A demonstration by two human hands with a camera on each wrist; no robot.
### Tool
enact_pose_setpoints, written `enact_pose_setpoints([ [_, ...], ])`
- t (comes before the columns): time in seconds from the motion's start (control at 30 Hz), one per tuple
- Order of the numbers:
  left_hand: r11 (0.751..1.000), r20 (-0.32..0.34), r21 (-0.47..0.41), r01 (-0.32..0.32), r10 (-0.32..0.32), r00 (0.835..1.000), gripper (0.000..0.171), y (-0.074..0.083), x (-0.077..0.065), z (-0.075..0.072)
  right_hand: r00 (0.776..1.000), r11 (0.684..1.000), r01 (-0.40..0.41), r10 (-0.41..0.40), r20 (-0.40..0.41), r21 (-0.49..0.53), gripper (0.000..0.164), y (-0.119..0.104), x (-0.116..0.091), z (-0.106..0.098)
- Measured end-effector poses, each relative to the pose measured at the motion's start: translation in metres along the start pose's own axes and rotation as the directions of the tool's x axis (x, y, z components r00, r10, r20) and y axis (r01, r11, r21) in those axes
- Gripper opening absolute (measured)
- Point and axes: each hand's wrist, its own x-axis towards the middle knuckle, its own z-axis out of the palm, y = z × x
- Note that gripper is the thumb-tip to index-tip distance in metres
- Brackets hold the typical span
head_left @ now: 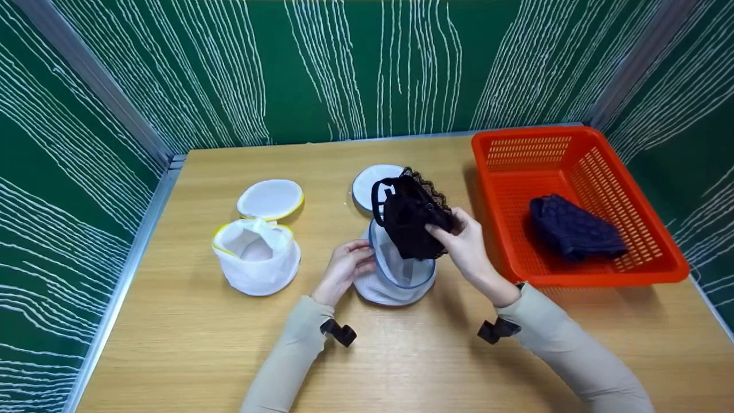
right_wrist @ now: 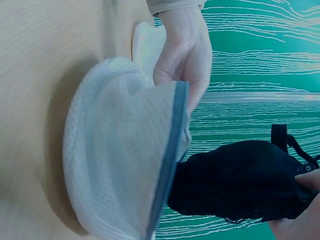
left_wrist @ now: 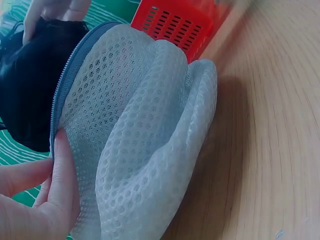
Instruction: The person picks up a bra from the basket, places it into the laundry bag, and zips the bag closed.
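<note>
My right hand (head_left: 473, 249) grips a folded black bra (head_left: 410, 223), with lace trim and straps, over the open mouth of a white mesh laundry bag (head_left: 381, 293). In the right wrist view, the bra (right_wrist: 235, 180) overlaps the grey-blue zipper rim of the bag (right_wrist: 110, 155). At the left side of that rim, my left hand (head_left: 344, 267) pinches the zipper edge between thumb and fingers. The left wrist view shows these fingers on the edge and the honeycomb mesh wall (left_wrist: 145, 140) sagging in folds. Behind the bra lies the bag's round white lid (head_left: 367, 186), flipped back.
To the left stands a second white laundry bag (head_left: 261, 275) with a yellow zipper, its lid (head_left: 270, 198) folded back. An orange-red plastic basket (head_left: 519, 267) at the right holds a dark navy folded garment (head_left: 576, 229). Green walls with white streaks enclose the wooden table (head_left: 189, 344).
</note>
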Motion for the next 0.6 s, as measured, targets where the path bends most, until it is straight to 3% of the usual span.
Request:
enact_pose_setpoints([
  [0.2,1.000,-0.014,0.018,0.000,0.000,1.000,0.011,0.001,-0.001,0.002,0.998,0.998,-0.058,0.058,-0.019,0.012,0.016,0.007,-0.003,0.006],
  [0.6,1.000,-0.014,-0.001,-0.003,0.003,1.000,0.015,0.004,-0.002,0.004,0.999,0.999,-0.026,0.027,-0.027,0.038,0.016,0.022,-0.010,0.010],
])
